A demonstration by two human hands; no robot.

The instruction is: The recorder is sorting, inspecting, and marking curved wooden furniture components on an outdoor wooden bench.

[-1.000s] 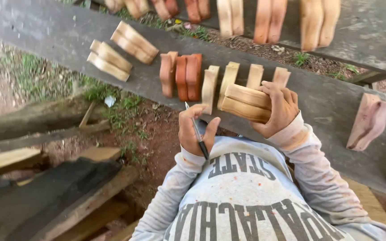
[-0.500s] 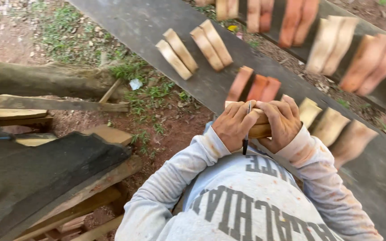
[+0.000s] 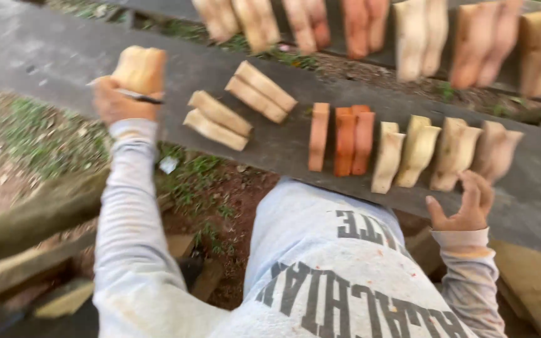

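Wood blocks (image 3: 139,69), stiff, light and dry by the look, sit clamped with a pen (image 3: 138,96) in your left hand (image 3: 117,100) over the plank's (image 3: 45,62) left end, gripped across the flat sides, while your right hand (image 3: 468,206) hangs spread and empty by its near edge

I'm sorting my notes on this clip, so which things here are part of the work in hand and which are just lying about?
In hand:
- left hand holding pale wood pieces and a pen
- right hand, open and empty, near the plank
- shaped wood blocks in rows

Lying about:
- grass
- scrap timber
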